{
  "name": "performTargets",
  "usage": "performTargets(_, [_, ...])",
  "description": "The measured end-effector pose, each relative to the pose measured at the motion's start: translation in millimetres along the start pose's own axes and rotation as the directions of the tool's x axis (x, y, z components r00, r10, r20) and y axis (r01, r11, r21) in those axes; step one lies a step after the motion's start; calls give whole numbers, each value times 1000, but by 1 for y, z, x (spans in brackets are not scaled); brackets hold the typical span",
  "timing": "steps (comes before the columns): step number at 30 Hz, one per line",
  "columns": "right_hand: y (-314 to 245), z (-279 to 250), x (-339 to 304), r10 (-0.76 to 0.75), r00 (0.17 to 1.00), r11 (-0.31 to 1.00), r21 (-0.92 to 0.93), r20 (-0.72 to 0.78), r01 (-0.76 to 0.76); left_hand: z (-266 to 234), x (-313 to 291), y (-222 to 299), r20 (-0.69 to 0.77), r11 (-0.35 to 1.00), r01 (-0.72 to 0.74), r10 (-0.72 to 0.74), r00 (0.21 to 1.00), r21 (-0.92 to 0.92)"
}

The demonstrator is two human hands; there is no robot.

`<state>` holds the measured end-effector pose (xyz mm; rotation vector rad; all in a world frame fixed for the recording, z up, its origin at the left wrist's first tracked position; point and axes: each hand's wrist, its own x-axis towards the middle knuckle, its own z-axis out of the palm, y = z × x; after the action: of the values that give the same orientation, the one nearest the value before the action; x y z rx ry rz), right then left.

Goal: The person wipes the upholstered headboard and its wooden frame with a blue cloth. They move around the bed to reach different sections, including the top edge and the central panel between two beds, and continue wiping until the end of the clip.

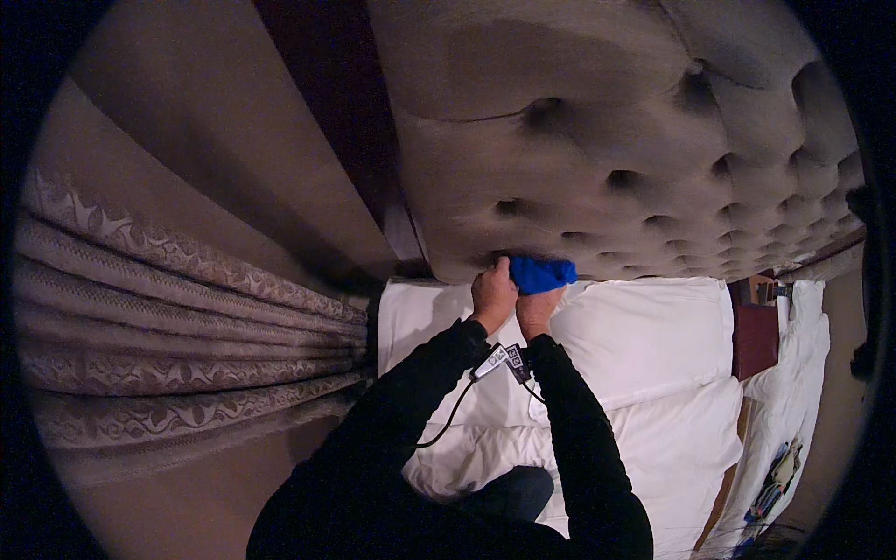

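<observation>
A crumpled blue cloth [543,274] is pressed against the lower edge of a tufted beige headboard [560,159], just above the bed. My right hand [539,311] holds it from below, its fingers mostly hidden under the fabric. Close beside it on the left, my left hand [494,297] is closed, its fingers curled at the cloth's left edge. Both arms reach forward in dark sleeves over the white pillows [644,327].
Patterned curtains [187,345] hang at the left, beside a dark vertical wall strip [341,103]. White bedding [663,439] spreads under my arms. Small cabled devices [490,362] sit by my wrists. At the right, a dark red panel [754,341] stands before another white bed [793,373] with items on it.
</observation>
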<state>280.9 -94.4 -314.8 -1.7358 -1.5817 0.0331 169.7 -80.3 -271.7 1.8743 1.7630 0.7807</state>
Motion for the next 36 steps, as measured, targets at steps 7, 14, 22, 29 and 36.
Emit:
performTargets(7, [-25,-12,-26,198,923,951,165,330,-263,-21,-34,-11,8,996,54,-54,999,-74])
performTargets(14, [-135,-88,60,-184,968,976,83,-169,200,-147,-18,40,-544,935,-301,156,825,-188])
performTargets(22, [-127,-45,57,-380,911,919,-180,-163,351,-113,0,14,-563,953,-270,148,813,-140])
performTargets(29, [-92,-21,-6,-309,949,947,71,-60,313,-68,-42,-25,-412,939,-199,71,909,-279])
performTargets(36, [-97,7,18,14,995,905,421,97,-54,-32,-16,-59,-295,988,-107,69,953,-115])
